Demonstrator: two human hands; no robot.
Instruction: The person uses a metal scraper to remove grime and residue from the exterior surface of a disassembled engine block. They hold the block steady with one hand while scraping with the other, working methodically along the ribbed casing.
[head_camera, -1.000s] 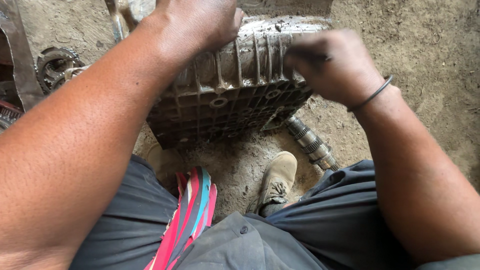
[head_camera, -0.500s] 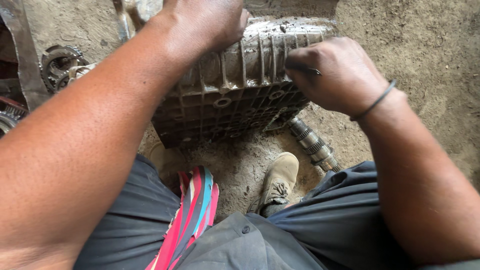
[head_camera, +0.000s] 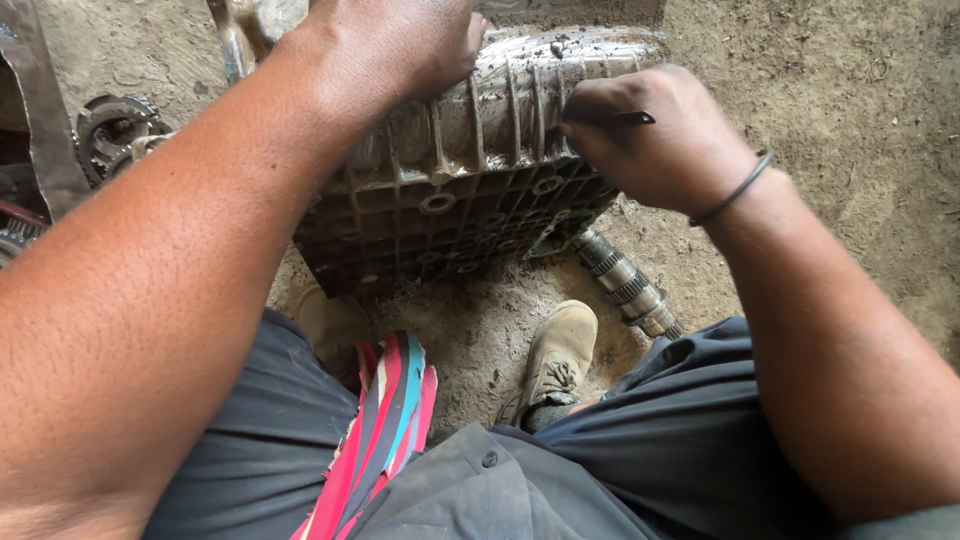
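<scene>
Since the earlier frame the right hand (head_camera: 655, 135) has drawn slightly nearer along the ribbed metal casing (head_camera: 470, 190), its fist closed around a thin dark tool (head_camera: 625, 117) whose tip points away from the ribs. The left hand (head_camera: 395, 45) presses spread over the casing's top, likely steadying it. A splined shaft (head_camera: 625, 285) lies below the right hand, near the shoe (head_camera: 555, 355)

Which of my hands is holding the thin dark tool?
The right hand, wearing the wrist band, grips the tool; the left hand just rests open on the ribbed casing.
</scene>
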